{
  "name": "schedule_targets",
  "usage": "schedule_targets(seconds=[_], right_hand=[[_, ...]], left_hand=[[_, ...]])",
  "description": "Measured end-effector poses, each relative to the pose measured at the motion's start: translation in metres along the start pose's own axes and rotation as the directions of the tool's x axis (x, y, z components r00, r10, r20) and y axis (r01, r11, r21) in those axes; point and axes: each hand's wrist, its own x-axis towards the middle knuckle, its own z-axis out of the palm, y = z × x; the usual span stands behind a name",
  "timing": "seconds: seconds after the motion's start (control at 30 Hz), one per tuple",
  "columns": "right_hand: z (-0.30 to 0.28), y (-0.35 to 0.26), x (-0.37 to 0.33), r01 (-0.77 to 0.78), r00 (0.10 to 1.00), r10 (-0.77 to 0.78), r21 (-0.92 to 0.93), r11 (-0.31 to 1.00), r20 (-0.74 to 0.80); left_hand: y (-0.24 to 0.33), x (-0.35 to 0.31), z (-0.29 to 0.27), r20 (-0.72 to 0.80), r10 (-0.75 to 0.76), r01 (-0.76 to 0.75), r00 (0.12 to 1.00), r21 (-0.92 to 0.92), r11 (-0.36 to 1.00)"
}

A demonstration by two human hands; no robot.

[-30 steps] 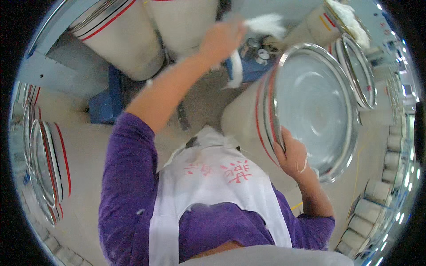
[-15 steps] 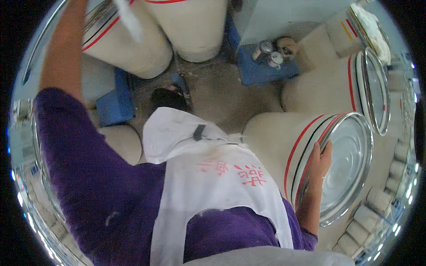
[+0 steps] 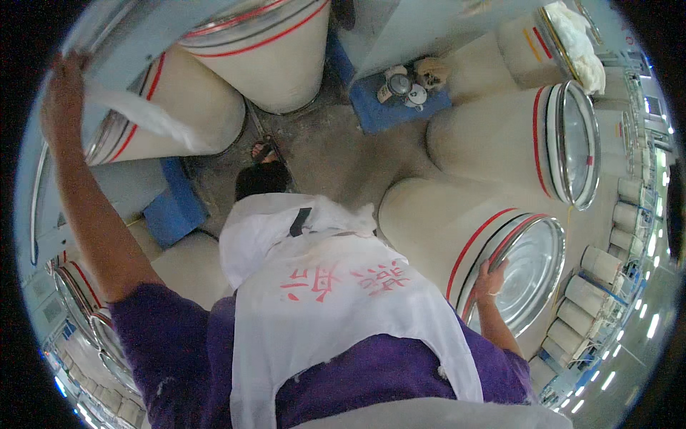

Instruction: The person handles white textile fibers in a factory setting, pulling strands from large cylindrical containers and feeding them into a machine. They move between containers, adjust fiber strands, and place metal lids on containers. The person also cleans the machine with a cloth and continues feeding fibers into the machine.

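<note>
My left hand (image 3: 64, 93) is raised at the far left, beside the pale blue-grey machine panel. A soft white fibre sliver (image 3: 146, 118) trails from it to the right, over a cream can (image 3: 193, 107) with a red band. The fingers look closed, though their tips are hard to make out. At the right, my right hand (image 3: 491, 281) grips the metal rim of a tall cream sliver can (image 3: 429, 222) with red and black bands. A round, ridged silvery plate (image 3: 529, 268) shows inside that can's mouth.
Another can (image 3: 493, 136) stands beyond the gripped one. White fibre (image 3: 575, 46) spills over a can at the far right. Another can (image 3: 279, 64) stands at the back. Metal containers (image 3: 400, 86) sit on a blue block (image 3: 379, 114). My foot (image 3: 264, 151) is on the floor.
My left hand has come into view, swinging left and down with the sliver trailing from it. My right hand stays on the can's rim. The whole view has shifted somewhat.
</note>
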Motion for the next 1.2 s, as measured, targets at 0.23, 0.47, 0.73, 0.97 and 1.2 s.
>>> schedule_targets(seconds=[0.23, 0.47, 0.73, 0.97, 1.2], right_hand=[[0.001, 0.025, 0.018, -0.232, 0.937, 0.305, -0.348, 0.909, 0.172], [-0.009, -0.020, 0.124, 0.646, 0.347, 0.434, -0.547, 0.532, 0.832], [-0.067, -0.440, 0.225, 0.726, 0.508, -0.767, 0.284, 0.626, 0.393], [-0.178, -0.606, 0.198, 0.678, -0.019, -1.000, 0.735, -0.014, -0.002], [-0.170, -0.666, 0.170, 0.361, -0.110, -0.993, 0.932, -0.008, 0.034]], left_hand=[[0.023, -0.023, -0.035, 0.039, 0.135, -0.133, 0.990, -0.064, 0.989], [0.047, -0.008, -0.096, 0.210, 0.202, -0.179, 0.957, -0.124, 0.976], [0.068, 0.011, -0.126, 0.478, -0.224, 0.431, 0.849, -0.383, 0.817], [0.060, 0.039, -0.138, 0.696, 0.049, 0.176, 0.716, -0.248, 0.953], [0.093, 0.161, -0.221, 0.342, 0.373, 0.127, 0.862, -0.859, 0.495]])
